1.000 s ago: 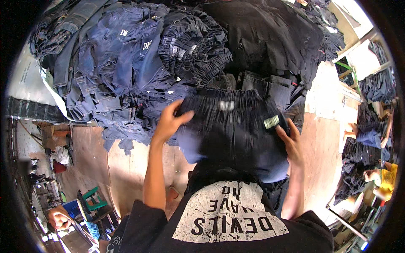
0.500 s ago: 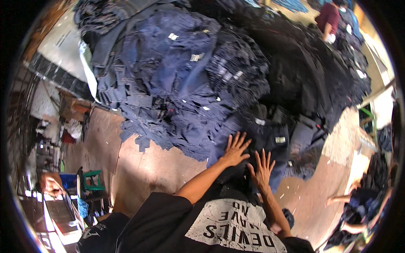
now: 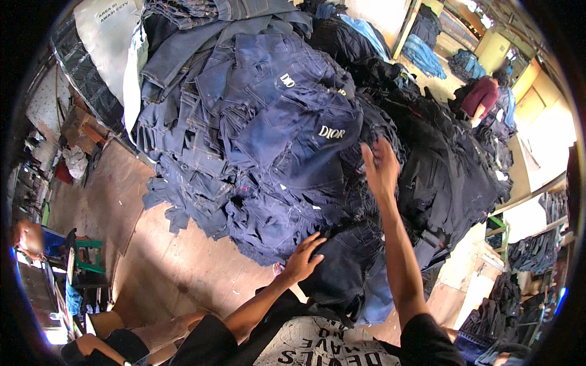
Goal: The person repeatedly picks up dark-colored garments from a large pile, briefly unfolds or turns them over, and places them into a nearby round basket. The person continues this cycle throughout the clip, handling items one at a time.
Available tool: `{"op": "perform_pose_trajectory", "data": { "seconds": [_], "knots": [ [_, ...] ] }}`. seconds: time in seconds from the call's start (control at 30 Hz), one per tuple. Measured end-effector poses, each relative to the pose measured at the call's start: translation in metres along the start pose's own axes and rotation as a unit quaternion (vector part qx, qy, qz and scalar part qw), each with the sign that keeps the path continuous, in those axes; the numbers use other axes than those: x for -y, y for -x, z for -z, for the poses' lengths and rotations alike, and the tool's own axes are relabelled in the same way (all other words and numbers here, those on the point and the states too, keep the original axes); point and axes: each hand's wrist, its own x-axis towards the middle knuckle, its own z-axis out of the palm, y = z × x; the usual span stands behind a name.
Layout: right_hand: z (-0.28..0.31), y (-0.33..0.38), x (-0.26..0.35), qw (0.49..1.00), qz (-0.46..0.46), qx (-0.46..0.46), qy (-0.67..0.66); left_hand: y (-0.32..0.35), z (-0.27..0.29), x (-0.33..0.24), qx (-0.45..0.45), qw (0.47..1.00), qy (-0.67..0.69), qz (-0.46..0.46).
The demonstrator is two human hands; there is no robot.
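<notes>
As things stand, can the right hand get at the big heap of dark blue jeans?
Probably yes: the right hand, open, is already raised against the jeans heap, with nothing between them.

left hand [image 3: 303,259] spread, right hand [image 3: 379,165] apparently open

Workroom seen from above. A wooden floor [image 3: 152,268] of worn brown boards runs along the lower left, with a bright patch of light falling across it. A green stool [image 3: 90,256] stands at the left edge, near a blue seat [image 3: 54,239]. A white sheet [image 3: 113,46] hangs at the upper left. At the upper right, yellow walls [image 3: 497,46] enclose a pale floor [image 3: 448,85], where a person in a red shirt [image 3: 482,94] stands. A pale wall [image 3: 552,131] closes the right side, above a rack [image 3: 540,247] hung with dark garments.
</notes>
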Motion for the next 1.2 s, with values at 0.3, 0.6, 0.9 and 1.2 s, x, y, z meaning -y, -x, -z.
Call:
{"op": "perform_pose_trajectory", "data": {
  "seconds": [0.3,0.6,0.9,1.2],
  "knots": [
    [-0.114,-0.061,0.074,0.975,0.22,-0.025,0.003,-0.07,0.186,-0.039,-0.22,0.968,0.122,-0.022],
    [-0.074,0.133,0.154,0.889,0.229,0.35,-0.186,-0.107,0.239,-0.121,-0.301,0.879,0.347,0.129],
    [0.079,0.2,-0.022,0.926,-0.053,0.276,-0.254,-0.027,0.198,-0.186,-0.011,0.983,0.18,0.024],
    [0.283,0.334,-0.058,0.855,-0.442,0.028,-0.269,-0.014,0.076,-0.204,0.062,0.964,0.194,0.174]
  ]
}}
